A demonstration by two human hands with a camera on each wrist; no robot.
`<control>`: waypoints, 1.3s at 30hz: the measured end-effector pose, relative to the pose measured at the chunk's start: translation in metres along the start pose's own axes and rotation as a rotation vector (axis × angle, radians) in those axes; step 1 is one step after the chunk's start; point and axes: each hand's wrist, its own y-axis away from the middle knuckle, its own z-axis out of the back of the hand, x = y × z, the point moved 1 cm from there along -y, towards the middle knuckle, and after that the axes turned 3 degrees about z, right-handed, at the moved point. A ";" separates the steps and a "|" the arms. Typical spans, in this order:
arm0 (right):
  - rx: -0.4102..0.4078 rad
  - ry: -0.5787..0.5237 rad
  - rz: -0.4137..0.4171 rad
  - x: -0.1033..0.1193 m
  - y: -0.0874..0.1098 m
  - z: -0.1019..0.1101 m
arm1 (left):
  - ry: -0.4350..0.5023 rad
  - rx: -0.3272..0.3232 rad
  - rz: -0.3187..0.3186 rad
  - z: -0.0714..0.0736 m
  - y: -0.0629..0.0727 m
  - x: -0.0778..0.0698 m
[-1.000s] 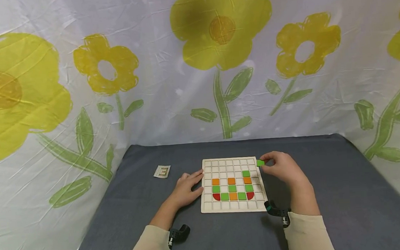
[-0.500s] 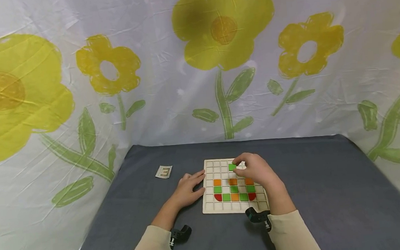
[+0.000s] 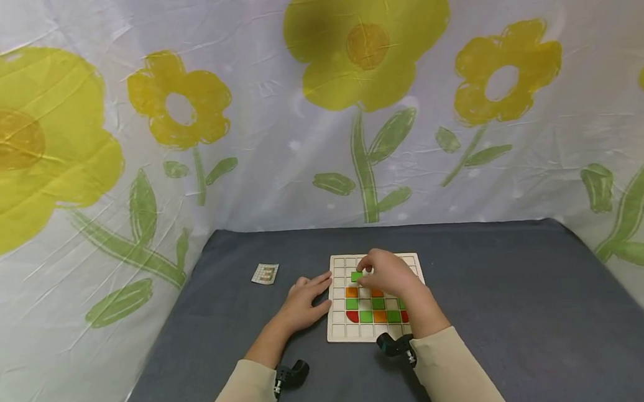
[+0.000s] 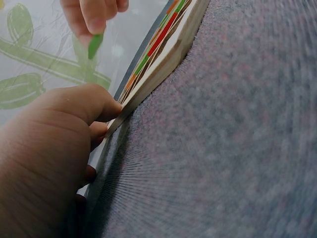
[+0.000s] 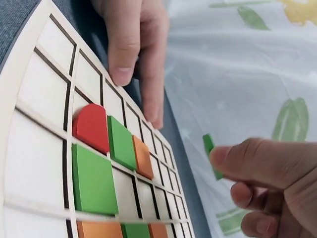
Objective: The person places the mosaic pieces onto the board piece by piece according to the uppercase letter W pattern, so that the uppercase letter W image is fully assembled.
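Note:
My right hand (image 3: 388, 276) pinches a green square tile (image 3: 356, 276) between thumb and fingers, over the upper left part of a white grid board (image 3: 339, 332). In the right wrist view, that tile (image 5: 213, 156) is held on edge, apart from the board. My left hand (image 3: 301, 305) rests beside the board, its fingertips touching the left edge. Orange squares (image 3: 351, 292), green squares (image 3: 366, 317) and a rounded red tile (image 3: 352, 316) sit in the grid cells. The right hand and forearm hide some tiles at the board's right side.
A small card (image 3: 265, 273) with a printed grid pattern lies left of the board. Dark grey cloth (image 3: 509, 312) covers the table. A white flower-print curtain (image 3: 275, 167) hangs behind it. Each wrist wears a black camera (image 3: 293, 374).
My right hand has carried the green tile leftward, from beyond the board's right edge to above its upper left cells. The left hand has stayed at the board's left edge.

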 end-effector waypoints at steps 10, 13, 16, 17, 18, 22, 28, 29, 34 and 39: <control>0.150 0.059 -0.098 -0.004 -0.027 -0.017 | -0.001 -0.017 -0.011 -0.001 -0.001 -0.001; 0.172 0.078 -0.106 -0.006 -0.030 -0.021 | -0.006 -0.025 -0.025 -0.002 -0.001 -0.001; 0.179 0.099 -0.108 -0.007 -0.032 -0.023 | -0.006 -0.021 -0.025 -0.003 -0.001 -0.002; 0.177 0.109 -0.104 -0.007 -0.032 -0.024 | -0.003 -0.019 -0.023 -0.002 0.000 -0.002; 0.173 0.120 -0.101 -0.007 -0.032 -0.025 | -0.002 -0.016 -0.018 -0.002 0.000 -0.002; 0.134 0.178 -0.092 -0.009 -0.033 -0.026 | 0.004 -0.018 -0.027 -0.004 -0.003 -0.003; 0.102 0.238 -0.132 -0.011 -0.031 -0.025 | 0.003 -0.018 -0.044 -0.011 -0.005 -0.006; 0.102 0.245 -0.137 -0.012 -0.030 -0.025 | 0.006 -0.016 -0.045 -0.011 -0.006 -0.006; 0.107 0.254 -0.140 -0.014 -0.028 -0.022 | 0.029 -0.012 -0.048 -0.012 -0.006 -0.006; 0.130 0.246 -0.126 -0.014 -0.025 -0.003 | 0.056 -0.009 -0.008 -0.006 -0.004 0.001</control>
